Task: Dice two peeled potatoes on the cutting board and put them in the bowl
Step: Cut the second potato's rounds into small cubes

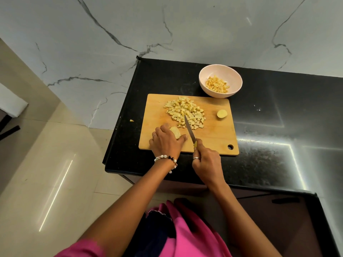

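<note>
While the left hand (165, 141) curls over a potato piece (175, 133) at the near left of the board (213, 138), its fingers (182, 138) are clamped around that piece, pressing it down onto the wood. The right hand (207, 162) grips a knife (190, 129) by its yellow handle, fingers wrapped tight around it, with the forefinger lying along the top. The blade runs away from the person, slanting a little to the left, just beside the held piece; its tip reaches the near edge of the dice pile (186, 113). Whether the edge touches the board cannot be told.

That pile of pale cubes spreads over the middle and far part of the board. A rounded potato end (222, 114) lies alone near the board's right edge, well apart from the pile. One small cube (131, 120) sits off the board, on the black surface (269, 117) to the left.

Just beyond the board's far right corner stands a pink bowl (204, 78), touching or nearly touching the board, with a small heap of yellower dice (217, 85) in its bottom.

A beaded bracelet (167, 158) circles the left wrist, and each hand wears a ring. The board has a round hole at its near right corner. Behind the surface rises a white marble-veined wall (167, 25), and beige floor tiles (46, 173) show at the left.
</note>
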Demonstrator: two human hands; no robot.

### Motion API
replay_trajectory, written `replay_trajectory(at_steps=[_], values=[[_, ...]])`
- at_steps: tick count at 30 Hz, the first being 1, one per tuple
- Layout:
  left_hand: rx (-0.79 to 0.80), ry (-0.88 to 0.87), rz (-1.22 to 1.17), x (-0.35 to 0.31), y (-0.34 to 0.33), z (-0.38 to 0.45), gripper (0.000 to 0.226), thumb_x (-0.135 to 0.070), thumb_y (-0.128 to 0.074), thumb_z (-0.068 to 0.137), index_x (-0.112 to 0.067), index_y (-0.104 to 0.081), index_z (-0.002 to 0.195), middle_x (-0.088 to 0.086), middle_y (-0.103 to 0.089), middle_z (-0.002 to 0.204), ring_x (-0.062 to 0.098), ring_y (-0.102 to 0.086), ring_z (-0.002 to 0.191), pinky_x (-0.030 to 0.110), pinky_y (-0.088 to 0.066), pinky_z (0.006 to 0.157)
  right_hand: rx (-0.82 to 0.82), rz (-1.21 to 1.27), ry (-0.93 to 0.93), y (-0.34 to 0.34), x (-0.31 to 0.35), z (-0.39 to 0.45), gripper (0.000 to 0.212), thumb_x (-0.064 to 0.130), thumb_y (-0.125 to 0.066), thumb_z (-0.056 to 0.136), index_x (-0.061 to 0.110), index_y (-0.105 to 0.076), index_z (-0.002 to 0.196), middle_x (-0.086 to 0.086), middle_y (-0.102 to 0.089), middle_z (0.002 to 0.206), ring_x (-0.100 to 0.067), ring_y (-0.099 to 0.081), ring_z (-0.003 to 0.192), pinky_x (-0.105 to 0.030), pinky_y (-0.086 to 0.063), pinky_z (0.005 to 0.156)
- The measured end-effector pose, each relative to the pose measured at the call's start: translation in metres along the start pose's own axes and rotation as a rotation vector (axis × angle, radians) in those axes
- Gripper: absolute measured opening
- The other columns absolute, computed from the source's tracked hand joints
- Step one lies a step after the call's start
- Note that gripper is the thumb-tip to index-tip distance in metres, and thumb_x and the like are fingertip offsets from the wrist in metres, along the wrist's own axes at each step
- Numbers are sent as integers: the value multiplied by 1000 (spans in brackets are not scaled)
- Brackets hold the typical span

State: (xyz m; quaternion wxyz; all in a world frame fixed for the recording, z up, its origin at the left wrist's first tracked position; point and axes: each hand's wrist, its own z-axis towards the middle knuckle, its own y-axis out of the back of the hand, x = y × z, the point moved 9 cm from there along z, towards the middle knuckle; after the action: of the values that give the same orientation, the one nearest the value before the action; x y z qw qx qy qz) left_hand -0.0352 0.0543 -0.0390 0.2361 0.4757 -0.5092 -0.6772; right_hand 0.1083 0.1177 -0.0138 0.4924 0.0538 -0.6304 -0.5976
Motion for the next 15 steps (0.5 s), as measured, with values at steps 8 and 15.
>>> replay_trajectory(at_steps=[8,15], values=[[159,-60,-55,7,-2,22,45,-41,-64,81,-19,-52,119,5,-48,117,25,-53,105,39,-40,91,84,-21,51,-13,-5,6,42,14,-46,92,-1,-52,131,-15,-66,71,-33,-58,58,-34,-34,51],[227,-230,-215,14,1,39,44,-22,-68,78,-22,-63,122,-3,-49,103,17,-55,87,36,-51,83,124,-112,113,-31,11,6,49,18,-41,93,-2,-43,137,-19,-64,75,-36,-55,62,-38,-33,51]])
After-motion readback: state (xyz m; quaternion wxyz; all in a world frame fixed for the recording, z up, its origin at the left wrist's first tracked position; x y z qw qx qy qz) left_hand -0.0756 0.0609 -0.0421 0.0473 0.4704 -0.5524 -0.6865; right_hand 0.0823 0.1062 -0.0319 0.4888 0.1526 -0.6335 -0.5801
